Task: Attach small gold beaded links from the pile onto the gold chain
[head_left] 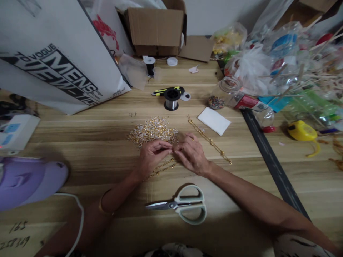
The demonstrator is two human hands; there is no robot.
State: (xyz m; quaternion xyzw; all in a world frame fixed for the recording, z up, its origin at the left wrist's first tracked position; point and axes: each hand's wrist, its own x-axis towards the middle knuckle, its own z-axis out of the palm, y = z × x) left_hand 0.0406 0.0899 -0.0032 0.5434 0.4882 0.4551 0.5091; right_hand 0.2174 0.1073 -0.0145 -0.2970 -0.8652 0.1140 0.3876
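My left hand [155,153] and my right hand [193,153] meet fingertip to fingertip over the table. Both are closed in a pinch, and whatever is between the fingers is too small to make out. Under my left hand and wrist lies a gold chain [163,168] with small beads along it. Just beyond my fingers spreads a pile of small gold and clear beads and rings [154,129]. A second gold beaded chain [211,142] stretches out to the right of my right hand. Scissors [178,205] with pale green handles lie closer to me, their blades pointing left.
Behind the pile stand a spool of silvery wire [172,100] and a yellow-black cutter [164,91]. A white card [214,120] and a jar of beads [225,91] are at the right, near a yellow tape measure [301,131]. A lilac cap-like object [32,180] sits left.
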